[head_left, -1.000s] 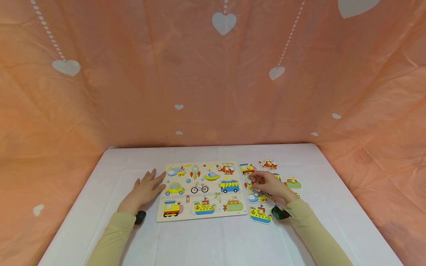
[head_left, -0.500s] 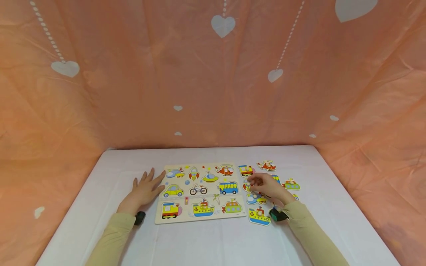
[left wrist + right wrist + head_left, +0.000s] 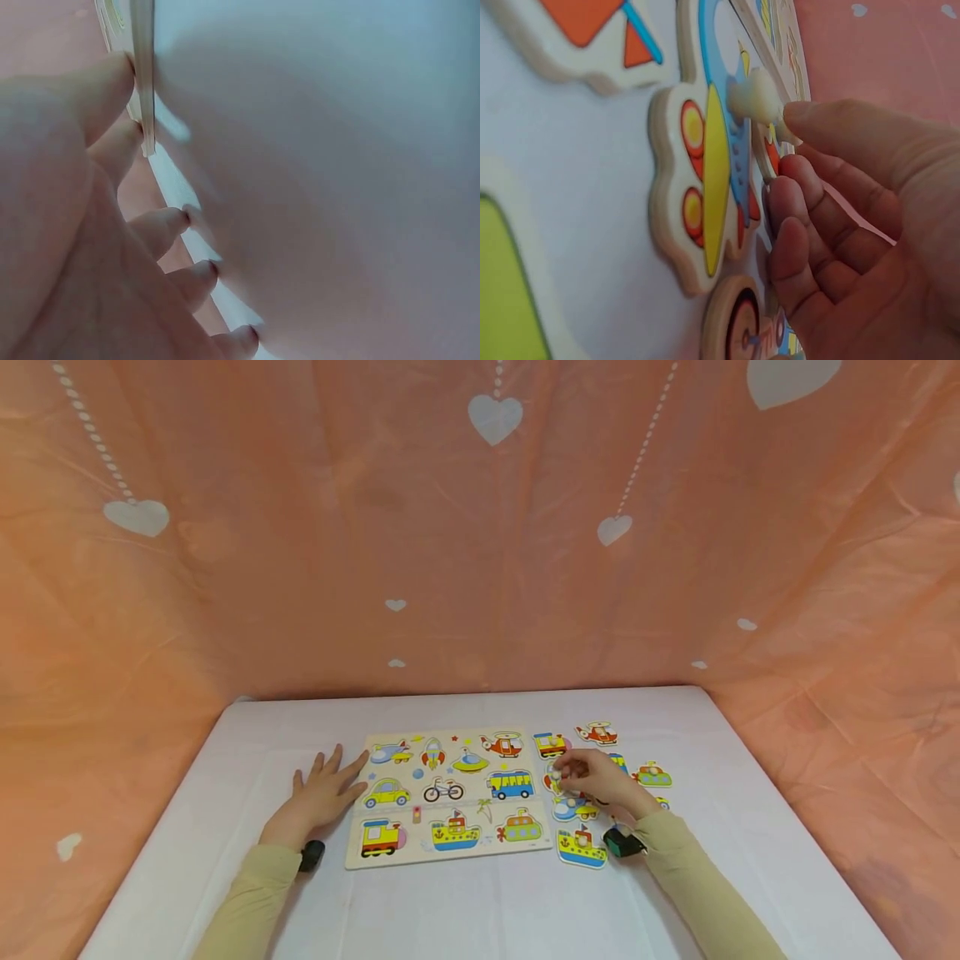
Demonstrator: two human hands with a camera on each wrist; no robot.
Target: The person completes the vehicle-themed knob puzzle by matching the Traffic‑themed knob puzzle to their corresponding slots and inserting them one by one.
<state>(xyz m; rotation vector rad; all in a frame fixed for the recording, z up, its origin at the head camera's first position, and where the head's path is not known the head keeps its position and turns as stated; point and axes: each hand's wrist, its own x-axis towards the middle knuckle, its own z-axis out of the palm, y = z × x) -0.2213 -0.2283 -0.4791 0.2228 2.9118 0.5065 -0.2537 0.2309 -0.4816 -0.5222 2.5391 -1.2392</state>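
A wooden puzzle board (image 3: pixel 414 853) with printed vehicles lies flat on the table. My left hand (image 3: pixel 318 797) rests at its left side, fingers spread; in the left wrist view thumb and index finger touch the board's edge (image 3: pixel 142 82). To the right of the board, my right hand (image 3: pixel 600 779) pinches the knob of a rocket puzzle piece (image 3: pixel 553 781), partly hidden by the fingers. Just below lies an airplane piece (image 3: pixel 572 811); the right wrist view shows its pale knob (image 3: pixel 759 97) close to the thumb.
Around the right hand lie more knobbed pieces: a train (image 3: pixel 551 745), a helicopter (image 3: pixel 597 733), a submarine (image 3: pixel 653 774) and a ship (image 3: pixel 581 847). Others are partly under the hand. A curtain (image 3: pixel 480 568) with hearts hangs behind the white table (image 3: pixel 450 914).
The whole scene shifts slightly left in the head view. Both hands keep nearly the same places against the board and pieces.
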